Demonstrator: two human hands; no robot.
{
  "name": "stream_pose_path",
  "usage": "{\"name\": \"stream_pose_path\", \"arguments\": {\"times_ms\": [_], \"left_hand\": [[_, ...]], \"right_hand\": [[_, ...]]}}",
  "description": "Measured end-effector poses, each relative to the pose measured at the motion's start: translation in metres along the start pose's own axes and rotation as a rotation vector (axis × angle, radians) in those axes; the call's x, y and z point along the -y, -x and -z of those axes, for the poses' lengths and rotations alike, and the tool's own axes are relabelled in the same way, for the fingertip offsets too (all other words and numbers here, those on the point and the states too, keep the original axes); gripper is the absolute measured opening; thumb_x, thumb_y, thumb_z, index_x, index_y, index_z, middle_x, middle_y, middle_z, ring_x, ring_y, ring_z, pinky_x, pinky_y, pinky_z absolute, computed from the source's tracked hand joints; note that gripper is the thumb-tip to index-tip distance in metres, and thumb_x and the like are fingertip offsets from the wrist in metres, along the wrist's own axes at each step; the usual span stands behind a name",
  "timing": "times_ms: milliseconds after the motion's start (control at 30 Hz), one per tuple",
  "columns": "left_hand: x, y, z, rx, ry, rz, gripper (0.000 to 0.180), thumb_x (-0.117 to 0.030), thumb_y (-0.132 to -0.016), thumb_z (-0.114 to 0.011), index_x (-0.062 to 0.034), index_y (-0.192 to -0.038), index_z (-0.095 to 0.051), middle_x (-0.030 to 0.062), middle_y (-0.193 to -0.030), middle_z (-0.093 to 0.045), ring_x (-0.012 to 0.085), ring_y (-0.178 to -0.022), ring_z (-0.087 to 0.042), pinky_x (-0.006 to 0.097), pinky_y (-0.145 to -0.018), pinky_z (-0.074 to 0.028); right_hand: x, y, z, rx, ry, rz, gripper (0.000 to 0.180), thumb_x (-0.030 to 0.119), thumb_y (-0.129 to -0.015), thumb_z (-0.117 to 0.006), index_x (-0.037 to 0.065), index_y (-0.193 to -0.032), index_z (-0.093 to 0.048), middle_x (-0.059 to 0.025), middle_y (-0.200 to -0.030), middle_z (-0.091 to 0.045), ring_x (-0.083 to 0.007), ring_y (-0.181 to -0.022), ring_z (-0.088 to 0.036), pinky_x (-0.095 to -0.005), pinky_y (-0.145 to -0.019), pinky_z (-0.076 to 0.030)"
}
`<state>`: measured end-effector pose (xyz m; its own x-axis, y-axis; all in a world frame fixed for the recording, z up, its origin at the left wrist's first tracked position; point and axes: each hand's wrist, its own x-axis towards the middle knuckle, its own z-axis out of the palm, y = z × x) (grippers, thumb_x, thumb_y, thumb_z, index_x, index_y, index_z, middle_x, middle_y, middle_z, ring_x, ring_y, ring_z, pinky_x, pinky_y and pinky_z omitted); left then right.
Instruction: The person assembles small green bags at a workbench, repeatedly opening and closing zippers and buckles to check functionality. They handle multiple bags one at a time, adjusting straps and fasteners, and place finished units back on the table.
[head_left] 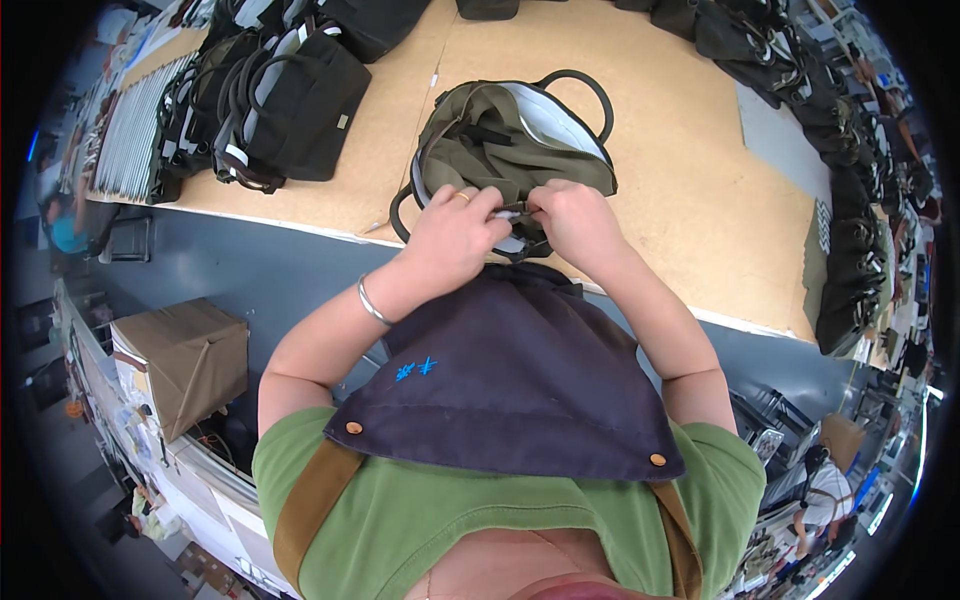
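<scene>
An olive-green handbag (468,135) stands open at the table's near edge, its mouth facing up. One dark handle loops out at the far right and another at the near left. White material shows along the inside of its far wall. My left hand (458,232) has its fingers curled over the near rim of the bag. Close beside it, my right hand (572,220) pinches the same rim, where a short stretch of zipper (513,208) shows between the two hands. The fingertips are partly hidden, and so is the near side of the bag.
Dark handbags (310,110) stand packed together at the table's far left, and more dark bags (850,230) line its right edge. The tan tabletop (690,190) bears a grey sheet (780,140) at right. A brown box (195,360) sits at lower left. Another person (825,495) is at lower right.
</scene>
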<state>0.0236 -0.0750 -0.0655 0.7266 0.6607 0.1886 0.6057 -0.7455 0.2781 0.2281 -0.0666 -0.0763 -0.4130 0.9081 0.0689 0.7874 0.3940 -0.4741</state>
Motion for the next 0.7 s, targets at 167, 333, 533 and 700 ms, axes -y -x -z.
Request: {"name": "stream_pose_path", "arguments": {"times_ms": [167,333,533,700], "left_hand": [[-0.025,0.012,-0.010,-0.076,0.039,0.057,0.018,-0.020,-0.072,-0.071,-0.0128,-0.088,-0.069,0.0021,-0.094,-0.055,0.0197,-0.089,-0.054,0.035,-0.082,-0.038],[0.000,-0.010,0.008,-0.124,0.000,0.109,0.007,-0.017,-0.071,-0.073,-0.0142,-0.076,-0.070,-0.0007,-0.089,-0.055,0.0176,-0.088,-0.054,0.037,-0.084,-0.035],[0.019,-0.050,0.082,-0.168,0.129,0.003,0.013,-0.018,-0.075,-0.073,-0.0092,-0.083,-0.071,0.0012,-0.090,-0.054,0.0198,-0.089,-0.053,0.038,-0.084,-0.030],[0.020,-0.055,0.085,-0.017,0.125,0.018,0.023,-0.025,-0.074,-0.076,-0.0076,-0.087,-0.069,0.0016,-0.093,-0.055,0.0185,-0.093,-0.052,0.036,-0.084,-0.028]], "right_hand": [[0.001,-0.002,-0.012,-0.010,-0.111,0.049,0.003,0.002,-0.073,-0.062,0.003,-0.076,-0.063,-0.0141,-0.075,-0.063,-0.0340,-0.074,-0.064,-0.0435,-0.066,-0.051],[-0.014,-0.018,0.018,0.206,-0.362,-0.019,0.008,0.001,-0.075,-0.066,0.001,-0.083,-0.066,-0.0146,-0.077,-0.068,-0.0290,-0.074,-0.067,-0.0361,-0.066,-0.052],[0.012,-0.042,0.100,0.262,-0.430,-0.014,0.011,0.005,-0.080,-0.066,0.002,-0.090,-0.069,-0.0107,-0.077,-0.069,-0.0198,-0.070,-0.065,-0.0316,-0.067,-0.051],[0.009,-0.040,0.097,0.261,-0.417,0.013,0.011,0.005,-0.081,-0.064,0.002,-0.091,-0.069,-0.0109,-0.077,-0.068,-0.0196,-0.071,-0.063,-0.0316,-0.068,-0.050]]}}
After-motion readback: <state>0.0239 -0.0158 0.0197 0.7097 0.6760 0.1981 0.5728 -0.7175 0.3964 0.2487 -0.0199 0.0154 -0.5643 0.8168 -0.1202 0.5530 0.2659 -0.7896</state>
